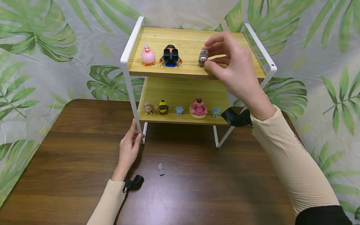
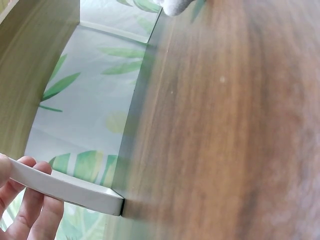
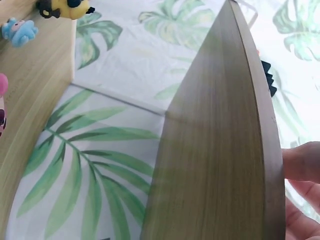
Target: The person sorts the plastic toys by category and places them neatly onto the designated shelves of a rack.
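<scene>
On the top board of a two-tier shelf [image 1: 182,76], my right hand [image 1: 236,62] pinches a small grey figurine [image 1: 203,57] with a pink snout between thumb and fingers. The right wrist view shows only part of that right hand [image 3: 302,187] beyond the board's edge, and the figurine is hidden there. Lower down, my left hand [image 1: 129,149] holds the shelf's white front-left leg [image 1: 133,101]. Up close in the left wrist view, its fingers [image 2: 47,215] curl round the white metal bar [image 2: 75,192]. A pink duck figurine [image 1: 148,55] and a dark-blue figurine [image 1: 171,56] stand left of the grey one.
Along the lower board stand a brown figurine [image 1: 148,108], a yellow-and-black one [image 1: 163,107], two light-blue ones [image 1: 179,110] and a pink bear [image 1: 199,109]. A small grey piece [image 1: 161,169] lies on the brown table [image 1: 212,192]. Leaf-patterned cloth [image 1: 34,33] hangs behind.
</scene>
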`<move>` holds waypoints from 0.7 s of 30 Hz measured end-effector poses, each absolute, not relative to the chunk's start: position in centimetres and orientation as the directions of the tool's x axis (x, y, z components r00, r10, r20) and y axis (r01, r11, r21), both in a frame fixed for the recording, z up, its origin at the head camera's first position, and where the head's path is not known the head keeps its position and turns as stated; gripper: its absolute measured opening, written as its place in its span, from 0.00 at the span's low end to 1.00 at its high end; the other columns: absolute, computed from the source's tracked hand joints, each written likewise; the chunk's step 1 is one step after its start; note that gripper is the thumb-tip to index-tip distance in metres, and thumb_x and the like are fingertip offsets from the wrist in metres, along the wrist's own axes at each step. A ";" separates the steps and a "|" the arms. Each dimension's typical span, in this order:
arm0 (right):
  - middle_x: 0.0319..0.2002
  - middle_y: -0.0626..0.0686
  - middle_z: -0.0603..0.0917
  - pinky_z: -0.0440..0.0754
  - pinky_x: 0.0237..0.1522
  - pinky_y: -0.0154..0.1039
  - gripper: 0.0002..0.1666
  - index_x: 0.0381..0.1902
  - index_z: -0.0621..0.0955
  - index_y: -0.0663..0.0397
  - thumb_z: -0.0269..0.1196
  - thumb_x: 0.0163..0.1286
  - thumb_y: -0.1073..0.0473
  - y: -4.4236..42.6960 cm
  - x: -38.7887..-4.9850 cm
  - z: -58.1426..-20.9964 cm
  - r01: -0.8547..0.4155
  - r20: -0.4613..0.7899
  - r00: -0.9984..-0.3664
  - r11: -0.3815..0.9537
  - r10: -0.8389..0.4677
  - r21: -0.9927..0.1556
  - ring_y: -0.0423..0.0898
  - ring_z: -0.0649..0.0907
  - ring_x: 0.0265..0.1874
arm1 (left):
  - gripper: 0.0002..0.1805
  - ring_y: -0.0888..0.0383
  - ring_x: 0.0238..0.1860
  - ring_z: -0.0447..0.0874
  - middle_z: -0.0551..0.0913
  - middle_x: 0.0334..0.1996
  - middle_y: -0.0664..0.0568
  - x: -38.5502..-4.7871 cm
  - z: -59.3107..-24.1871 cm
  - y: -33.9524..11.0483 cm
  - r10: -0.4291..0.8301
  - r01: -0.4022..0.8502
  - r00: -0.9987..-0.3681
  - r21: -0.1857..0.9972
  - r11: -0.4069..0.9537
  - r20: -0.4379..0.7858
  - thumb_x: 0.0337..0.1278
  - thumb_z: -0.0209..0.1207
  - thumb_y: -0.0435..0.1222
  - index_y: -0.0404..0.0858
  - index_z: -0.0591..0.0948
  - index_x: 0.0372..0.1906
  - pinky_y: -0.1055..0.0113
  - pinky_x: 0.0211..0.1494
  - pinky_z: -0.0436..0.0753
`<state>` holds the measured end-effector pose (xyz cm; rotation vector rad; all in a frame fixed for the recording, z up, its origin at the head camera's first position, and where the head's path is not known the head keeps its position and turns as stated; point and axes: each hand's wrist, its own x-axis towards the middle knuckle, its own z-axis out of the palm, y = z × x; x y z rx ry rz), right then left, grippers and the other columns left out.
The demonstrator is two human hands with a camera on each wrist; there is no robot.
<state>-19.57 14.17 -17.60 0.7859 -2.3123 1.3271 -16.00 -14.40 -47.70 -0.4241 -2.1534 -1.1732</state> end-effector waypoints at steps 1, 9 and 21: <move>0.46 0.57 0.80 0.79 0.48 0.36 0.18 0.50 0.74 0.63 0.61 0.62 0.76 14.2 -19.5 -17.6 -0.629 0.563 -0.777 0.394 -0.282 -0.670 0.46 0.80 0.45 | 0.46 0.45 0.31 0.82 0.79 0.30 0.39 -16.0 -47.7 -14.4 -0.022 0.551 -0.742 0.629 0.548 0.670 0.62 0.56 0.24 0.62 0.52 0.75 0.51 0.33 0.79; 0.44 0.54 0.79 0.79 0.48 0.37 0.16 0.47 0.74 0.65 0.62 0.61 0.75 15.0 -18.9 -17.9 -0.669 0.630 -0.741 0.333 -0.233 -0.665 0.45 0.80 0.44 | 0.46 0.45 0.31 0.82 0.79 0.30 0.40 -15.9 -47.6 -14.4 -0.022 0.553 -0.740 0.626 0.550 0.672 0.62 0.56 0.24 0.61 0.52 0.75 0.52 0.32 0.78; 0.43 0.56 0.81 0.79 0.45 0.36 0.16 0.46 0.76 0.66 0.62 0.60 0.77 15.7 -17.4 -18.8 -0.709 0.686 -0.703 0.251 -0.187 -0.659 0.48 0.81 0.41 | 0.45 0.45 0.31 0.82 0.79 0.30 0.40 -15.9 -47.6 -14.3 -0.022 0.553 -0.742 0.630 0.545 0.670 0.62 0.56 0.24 0.61 0.52 0.75 0.52 0.31 0.78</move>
